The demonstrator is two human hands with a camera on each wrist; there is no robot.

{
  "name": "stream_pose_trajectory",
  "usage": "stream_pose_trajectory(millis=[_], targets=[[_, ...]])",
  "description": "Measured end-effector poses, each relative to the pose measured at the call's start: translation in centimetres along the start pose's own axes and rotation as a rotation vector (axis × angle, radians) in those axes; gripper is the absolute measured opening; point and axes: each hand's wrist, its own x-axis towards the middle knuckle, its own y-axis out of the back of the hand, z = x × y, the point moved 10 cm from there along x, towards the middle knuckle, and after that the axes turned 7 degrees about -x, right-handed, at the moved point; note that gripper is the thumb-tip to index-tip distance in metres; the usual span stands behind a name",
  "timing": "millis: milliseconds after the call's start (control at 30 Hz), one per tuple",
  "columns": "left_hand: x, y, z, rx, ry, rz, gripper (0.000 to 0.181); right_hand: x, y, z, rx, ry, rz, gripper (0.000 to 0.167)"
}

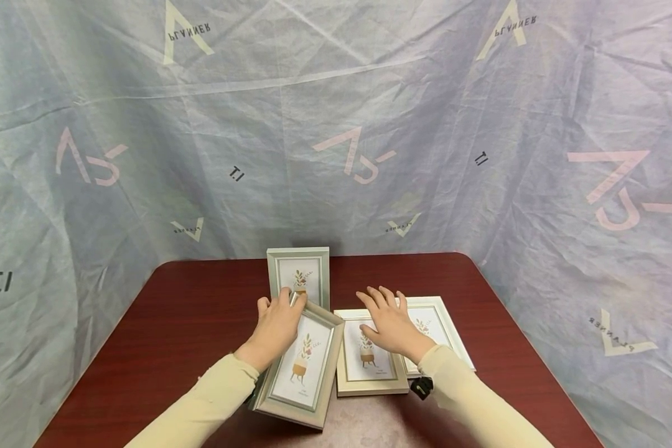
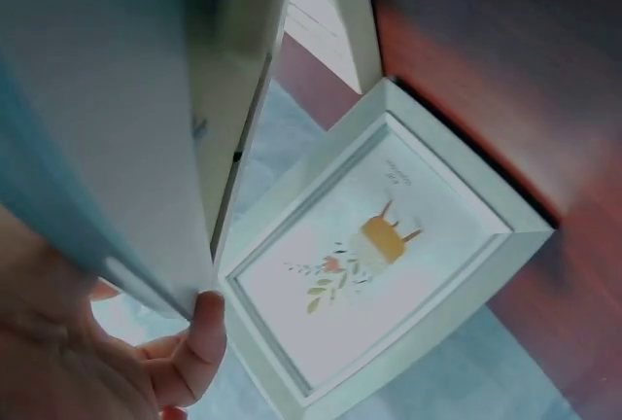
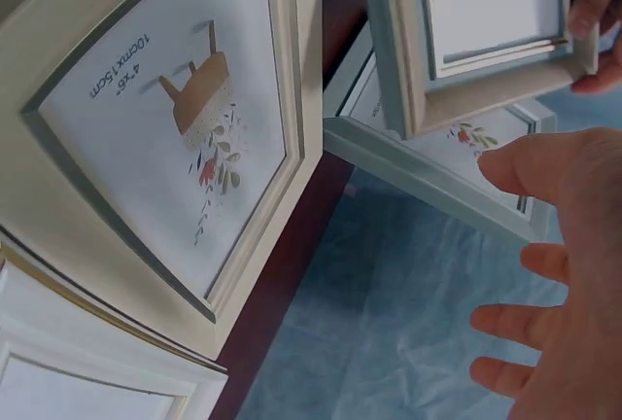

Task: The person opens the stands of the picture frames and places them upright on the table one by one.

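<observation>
My left hand (image 1: 271, 330) grips a beige-grey picture frame (image 1: 303, 367) at its upper left corner. This frame is tilted, and in the left wrist view it appears close up, almost edge-on. Behind it stands a pale grey-green picture frame (image 1: 323, 274), its lower part hidden in the head view. With fingers spread, my right hand (image 1: 394, 326) hovers over a cream picture frame (image 1: 372, 387) and holds nothing. To the right of the cream one, a white picture frame (image 1: 453, 339) is partly covered by the hand and sleeve. Each frame shows a potted-plant print.
The dark red table (image 1: 201, 323) has rounded far corners. A crumpled grey printed cloth (image 1: 291, 137) hangs behind it and along both sides. A small black object (image 1: 422, 387) shows at the right wrist.
</observation>
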Motion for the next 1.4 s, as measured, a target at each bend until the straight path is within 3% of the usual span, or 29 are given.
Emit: stream_pose_trajectory(millis=[300, 700, 1067, 1400], targets=[[0.6, 2.6, 1.2, 0.005, -0.069, 0.1, 0.043, -0.3, 2.1, -0.3, -0.044, 0.052, 0.103, 0.061], [1.2, 4.8, 1.6, -0.09, -0.148, 0.161, 0.042, -0.4, 2.9, 0.8, -0.036, 0.026, 0.133, 0.062], [1.8, 6.3, 2.1, -0.081, -0.205, 0.188, 0.032, -0.5, 4.0, 1.2, -0.033, 0.029, 0.161, 0.063], [2.3, 7.1, 2.2, 0.004, -0.232, 0.231, 0.042, -0.5, 5.5, 1.4, -0.041, 0.078, 0.241, 0.059]])
